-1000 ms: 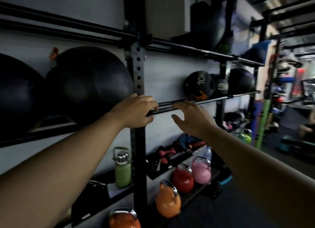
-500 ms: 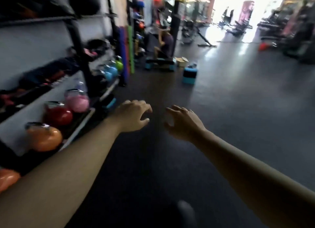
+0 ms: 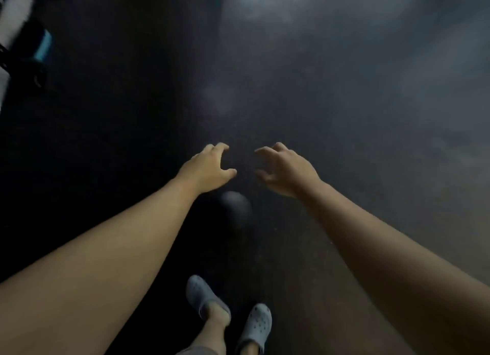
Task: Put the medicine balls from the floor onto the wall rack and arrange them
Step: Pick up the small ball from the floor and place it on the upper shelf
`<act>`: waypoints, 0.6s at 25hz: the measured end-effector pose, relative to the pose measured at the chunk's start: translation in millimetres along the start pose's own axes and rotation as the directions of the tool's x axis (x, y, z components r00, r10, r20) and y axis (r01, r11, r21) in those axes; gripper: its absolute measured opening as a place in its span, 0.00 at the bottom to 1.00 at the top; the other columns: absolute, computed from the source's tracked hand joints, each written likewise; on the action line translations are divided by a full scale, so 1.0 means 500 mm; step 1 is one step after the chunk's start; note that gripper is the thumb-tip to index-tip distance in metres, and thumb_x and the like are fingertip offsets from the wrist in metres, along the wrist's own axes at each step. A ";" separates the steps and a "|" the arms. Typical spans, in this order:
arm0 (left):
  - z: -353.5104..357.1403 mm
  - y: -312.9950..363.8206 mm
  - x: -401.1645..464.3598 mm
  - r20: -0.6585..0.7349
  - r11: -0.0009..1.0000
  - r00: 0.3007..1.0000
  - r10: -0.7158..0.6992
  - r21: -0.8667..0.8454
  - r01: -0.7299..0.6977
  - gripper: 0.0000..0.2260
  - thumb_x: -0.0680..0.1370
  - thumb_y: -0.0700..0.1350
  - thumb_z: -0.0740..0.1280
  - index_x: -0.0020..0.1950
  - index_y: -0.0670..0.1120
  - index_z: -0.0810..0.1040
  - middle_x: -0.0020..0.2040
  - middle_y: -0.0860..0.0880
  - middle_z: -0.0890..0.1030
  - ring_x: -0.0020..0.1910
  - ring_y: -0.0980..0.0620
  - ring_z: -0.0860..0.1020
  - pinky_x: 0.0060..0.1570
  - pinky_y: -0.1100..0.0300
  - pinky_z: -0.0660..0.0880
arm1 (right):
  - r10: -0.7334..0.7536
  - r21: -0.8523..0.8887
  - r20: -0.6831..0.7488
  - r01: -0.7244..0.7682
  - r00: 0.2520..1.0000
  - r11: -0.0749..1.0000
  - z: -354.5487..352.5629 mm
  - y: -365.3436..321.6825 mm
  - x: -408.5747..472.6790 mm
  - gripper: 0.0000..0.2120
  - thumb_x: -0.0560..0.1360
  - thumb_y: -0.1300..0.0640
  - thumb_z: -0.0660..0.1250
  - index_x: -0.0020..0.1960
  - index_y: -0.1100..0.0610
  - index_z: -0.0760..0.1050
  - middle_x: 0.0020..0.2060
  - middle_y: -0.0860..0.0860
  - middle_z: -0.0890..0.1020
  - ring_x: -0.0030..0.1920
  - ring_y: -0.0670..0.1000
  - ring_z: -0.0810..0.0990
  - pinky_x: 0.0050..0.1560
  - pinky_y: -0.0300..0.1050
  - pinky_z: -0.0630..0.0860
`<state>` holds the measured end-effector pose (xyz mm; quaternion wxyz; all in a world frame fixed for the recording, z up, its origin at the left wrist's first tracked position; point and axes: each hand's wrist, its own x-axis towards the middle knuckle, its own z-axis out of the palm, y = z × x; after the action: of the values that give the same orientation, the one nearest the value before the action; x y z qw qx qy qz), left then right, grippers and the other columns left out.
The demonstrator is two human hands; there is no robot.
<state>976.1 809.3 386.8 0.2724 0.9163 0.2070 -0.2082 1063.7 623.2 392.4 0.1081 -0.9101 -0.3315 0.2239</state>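
Note:
A dark medicine ball (image 3: 234, 208) lies on the black floor between my forearms, just below my hands; it is blurred and hard to tell from the floor. My left hand (image 3: 209, 167) hangs above and left of it, fingers curled and apart, holding nothing. My right hand (image 3: 285, 169) hangs above and right of it, also with spread, curled fingers and nothing in it. Neither hand touches the ball. The wall rack's shelves are out of view.
My two feet in grey clogs (image 3: 205, 297) (image 3: 256, 325) stand on the dark rubber floor (image 3: 344, 102) near the bottom. At the far left edge a white strip (image 3: 14, 17) and a blue object (image 3: 43, 46) show at the rack's foot.
My view has swung from the wall rack, across the gym, down to the floor. Both hands left the rack's bar and now hover over a ball on the floor.

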 end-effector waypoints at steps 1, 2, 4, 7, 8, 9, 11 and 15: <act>0.040 -0.035 0.038 0.036 0.997 0.997 -0.067 -0.039 0.069 0.33 0.81 0.59 0.70 0.83 0.53 0.63 0.80 0.45 0.68 0.75 0.37 0.73 0.67 0.43 0.73 | 0.033 0.026 0.047 -0.034 0.998 0.999 0.046 0.015 0.033 0.28 0.80 0.42 0.67 0.78 0.45 0.69 0.71 0.55 0.74 0.68 0.61 0.77 0.62 0.59 0.77; 0.075 -0.070 0.073 0.065 0.991 0.991 -0.115 -0.056 0.119 0.34 0.81 0.60 0.70 0.84 0.52 0.62 0.81 0.44 0.67 0.76 0.37 0.72 0.68 0.42 0.73 | 0.062 0.045 0.086 -0.066 0.994 0.997 0.089 0.028 0.062 0.29 0.81 0.41 0.66 0.80 0.45 0.67 0.72 0.54 0.73 0.68 0.61 0.76 0.63 0.58 0.76; 0.149 -0.140 0.152 0.108 0.982 0.979 -0.173 -0.062 0.180 0.36 0.80 0.61 0.70 0.84 0.52 0.60 0.82 0.44 0.65 0.77 0.36 0.71 0.69 0.41 0.72 | 0.100 0.076 0.154 -0.112 0.983 0.991 0.191 0.057 0.129 0.31 0.81 0.39 0.65 0.81 0.45 0.65 0.73 0.54 0.71 0.69 0.61 0.76 0.63 0.56 0.76; 0.309 -0.248 0.288 0.148 0.964 0.960 -0.237 -0.090 0.252 0.37 0.79 0.62 0.71 0.84 0.53 0.61 0.82 0.44 0.66 0.77 0.36 0.70 0.70 0.40 0.72 | 0.141 0.103 0.277 -0.175 0.950 0.979 0.404 0.141 0.239 0.33 0.80 0.38 0.65 0.82 0.46 0.62 0.75 0.55 0.69 0.69 0.62 0.76 0.60 0.56 0.76; 0.368 -0.282 0.330 0.170 0.955 0.951 -0.259 -0.104 0.279 0.38 0.78 0.63 0.71 0.84 0.53 0.62 0.82 0.44 0.66 0.78 0.36 0.70 0.71 0.40 0.72 | 0.160 0.106 0.314 -0.202 0.936 0.974 0.476 0.176 0.273 0.34 0.80 0.38 0.65 0.83 0.46 0.61 0.75 0.56 0.69 0.69 0.63 0.76 0.61 0.57 0.76; 0.430 -0.316 0.369 0.185 0.945 0.943 -0.278 -0.126 0.303 0.38 0.78 0.63 0.72 0.84 0.53 0.62 0.82 0.44 0.65 0.78 0.36 0.70 0.71 0.40 0.71 | 0.174 0.112 0.347 -0.225 0.922 0.968 0.547 0.209 0.304 0.35 0.80 0.38 0.65 0.83 0.46 0.60 0.75 0.57 0.69 0.69 0.64 0.76 0.61 0.57 0.75; 0.541 -0.374 0.427 0.178 0.915 0.931 -0.320 -0.197 0.352 0.39 0.77 0.63 0.72 0.84 0.53 0.62 0.82 0.44 0.65 0.79 0.37 0.69 0.73 0.40 0.71 | 0.190 0.135 0.372 -0.256 0.909 0.957 0.667 0.265 0.357 0.36 0.81 0.37 0.64 0.84 0.46 0.57 0.76 0.59 0.68 0.70 0.65 0.75 0.63 0.57 0.74; 0.762 -0.467 0.538 0.199 0.711 0.865 -0.461 -0.501 0.494 0.38 0.79 0.69 0.65 0.85 0.55 0.62 0.85 0.44 0.63 0.81 0.40 0.67 0.78 0.45 0.64 | 0.206 0.221 0.450 -0.332 0.869 0.917 0.897 0.367 0.448 0.38 0.82 0.32 0.55 0.86 0.43 0.45 0.81 0.62 0.59 0.75 0.69 0.70 0.72 0.62 0.69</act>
<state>981.3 836.8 -134.1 0.4598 0.7114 0.4782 -0.2319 1102.9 652.0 -139.3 0.1345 -0.8524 -0.1789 0.4726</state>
